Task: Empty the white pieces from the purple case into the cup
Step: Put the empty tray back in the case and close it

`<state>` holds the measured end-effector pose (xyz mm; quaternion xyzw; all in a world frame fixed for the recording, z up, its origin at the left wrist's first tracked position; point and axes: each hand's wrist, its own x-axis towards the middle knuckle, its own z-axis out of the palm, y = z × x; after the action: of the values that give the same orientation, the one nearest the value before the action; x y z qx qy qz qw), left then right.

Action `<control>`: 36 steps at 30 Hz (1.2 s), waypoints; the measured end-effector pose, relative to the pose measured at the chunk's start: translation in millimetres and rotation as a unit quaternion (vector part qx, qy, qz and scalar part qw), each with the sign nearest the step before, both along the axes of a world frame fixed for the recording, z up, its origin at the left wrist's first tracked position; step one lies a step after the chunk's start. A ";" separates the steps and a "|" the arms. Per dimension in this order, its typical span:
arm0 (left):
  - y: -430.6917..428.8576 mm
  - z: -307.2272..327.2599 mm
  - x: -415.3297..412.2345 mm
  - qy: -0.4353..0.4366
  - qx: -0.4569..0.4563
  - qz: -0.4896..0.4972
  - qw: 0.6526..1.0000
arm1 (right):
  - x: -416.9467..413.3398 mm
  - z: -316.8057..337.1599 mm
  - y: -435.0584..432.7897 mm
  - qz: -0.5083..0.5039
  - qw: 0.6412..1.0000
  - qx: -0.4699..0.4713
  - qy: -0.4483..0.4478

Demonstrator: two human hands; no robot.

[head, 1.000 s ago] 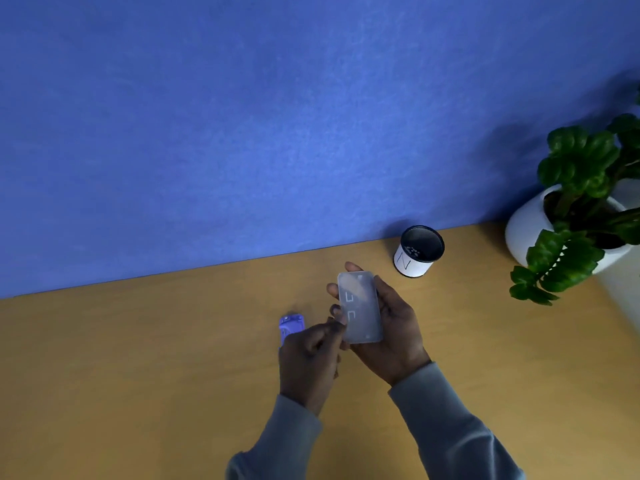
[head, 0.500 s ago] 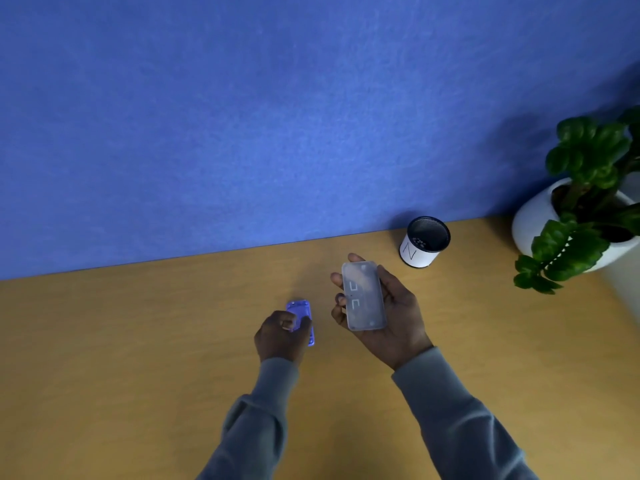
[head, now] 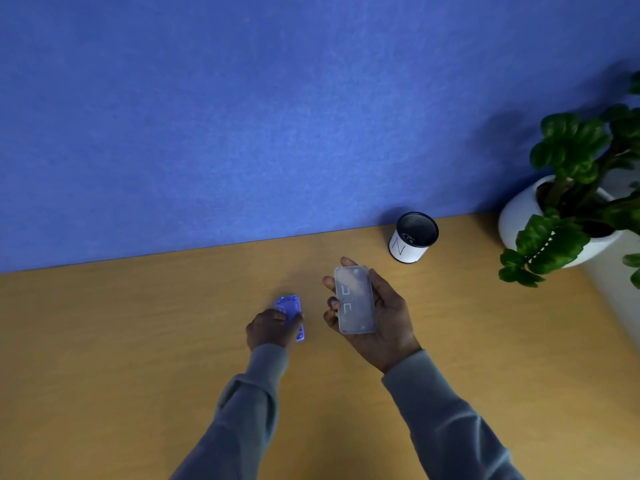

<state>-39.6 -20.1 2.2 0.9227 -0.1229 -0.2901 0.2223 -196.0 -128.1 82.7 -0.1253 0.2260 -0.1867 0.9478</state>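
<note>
A small purple case lies flat on the wooden table, and the fingers of my left hand rest on its near end. My right hand holds a translucent grey rectangular lid upright-flat above the table, thumb on its left edge. The cup, white with a black rim and an N mark, stands at the back right near the wall. Pale specks show inside the cup.
A blue wall runs along the table's far edge. A white pot with a green plant stands at the right edge. The bare wooden table stretches to the left and front.
My left hand left the lid, moved left and down onto the purple case on the table. My right hand kept holding the lid, almost still.
</note>
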 end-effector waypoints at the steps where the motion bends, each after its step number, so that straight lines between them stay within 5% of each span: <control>1: -0.4 -0.5 0.4 0.001 0.002 -0.004 1.000 | -0.4 -0.7 0.3 0.000 1.000 0.002 0.000; 9: -6.0 7.9 1.3 0.010 -0.008 -0.006 1.000 | -2.9 -4.6 1.8 -0.001 1.000 0.004 0.010; 23: -9.7 152.0 -34.8 0.014 -0.225 -0.032 0.974 | -11.5 -17.7 -9.1 -0.059 0.997 0.027 0.035; 36: -28.9 155.9 -81.5 0.024 -0.191 -0.082 0.978 | -3.4 -13.5 7.8 -0.027 0.997 0.067 0.023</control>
<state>-121.1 -49.0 158.1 0.8424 -0.2460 -0.3009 0.3732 -199.4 -120.3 69.3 -0.0596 0.2634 -0.1932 0.9433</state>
